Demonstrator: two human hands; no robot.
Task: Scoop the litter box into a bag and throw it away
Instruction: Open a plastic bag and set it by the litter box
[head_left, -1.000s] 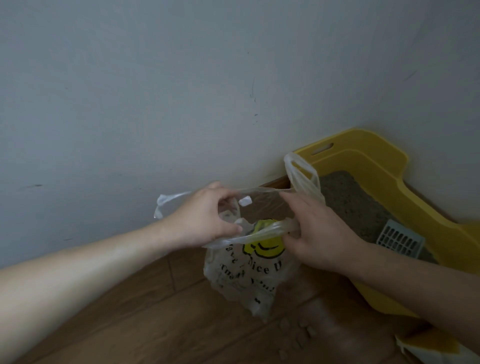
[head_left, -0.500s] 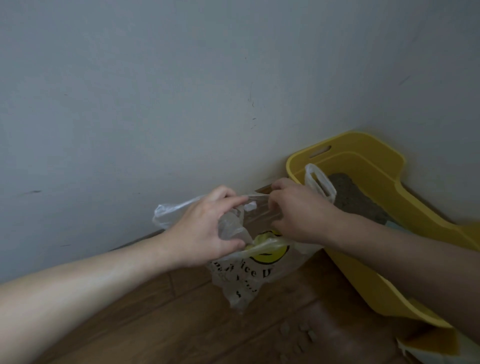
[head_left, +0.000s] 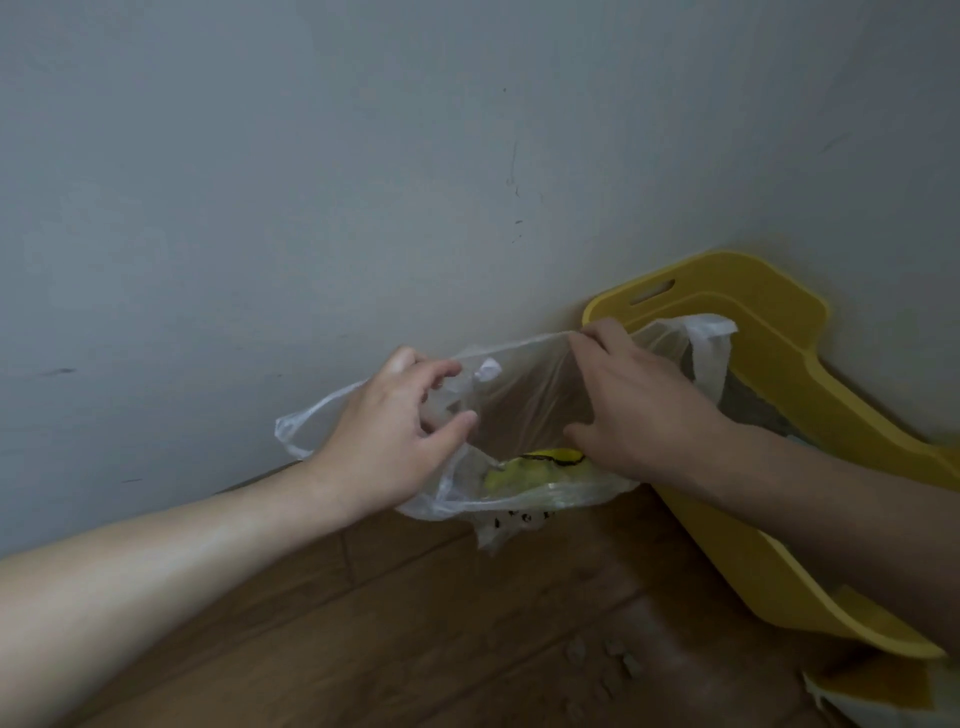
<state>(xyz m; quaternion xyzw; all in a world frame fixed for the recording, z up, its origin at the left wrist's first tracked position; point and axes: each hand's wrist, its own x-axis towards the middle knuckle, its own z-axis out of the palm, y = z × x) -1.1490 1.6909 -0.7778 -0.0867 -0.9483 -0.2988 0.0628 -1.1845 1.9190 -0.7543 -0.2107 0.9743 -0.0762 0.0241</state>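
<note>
A thin clear plastic bag (head_left: 524, 400) with a yellow smiley print and black lettering hangs above the wooden floor, its mouth stretched open. My left hand (head_left: 395, 436) pinches the bag's left rim, one handle loop trailing out to the left. My right hand (head_left: 634, 410) grips the right rim, with the other handle standing up behind it. The yellow litter box (head_left: 769, 364) sits in the wall corner just right of the bag. My right forearm hides most of its grey litter.
A grey wall (head_left: 363, 182) rises close behind the bag. Wooden floor (head_left: 415, 623) spreads below, with a few litter crumbs (head_left: 602, 660) near the box. At the bottom right corner lies a yellow and white object (head_left: 883, 691).
My hands have drawn apart and stretched the bag's mouth wide. The bag has lifted and shifted slightly toward the litter box. The white scoop seen in the box earlier is hidden now.
</note>
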